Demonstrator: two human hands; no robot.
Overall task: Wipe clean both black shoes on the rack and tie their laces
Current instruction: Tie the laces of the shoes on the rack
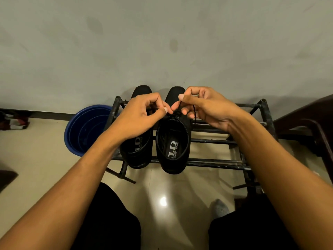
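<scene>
Two black shoes stand side by side on the black metal rack [216, 162], toes towards the wall. The right shoe [172, 147] shows a white "J.D" insole label. My left hand [138, 116] covers much of the left shoe [137, 156]. Both hands meet over the right shoe's lacing. My left hand pinches a black lace between thumb and fingers. My right hand [203, 107] pinches the other lace end [194, 112], which hangs down past its fingers. The knot itself is hidden by the fingertips.
A blue plastic basin [84, 130] sits on the floor left of the rack. A dark wooden chair [310, 123] stands at the right. The wall is just behind the rack. My knees and a grey-socked foot [219, 208] are on the glossy tile floor below.
</scene>
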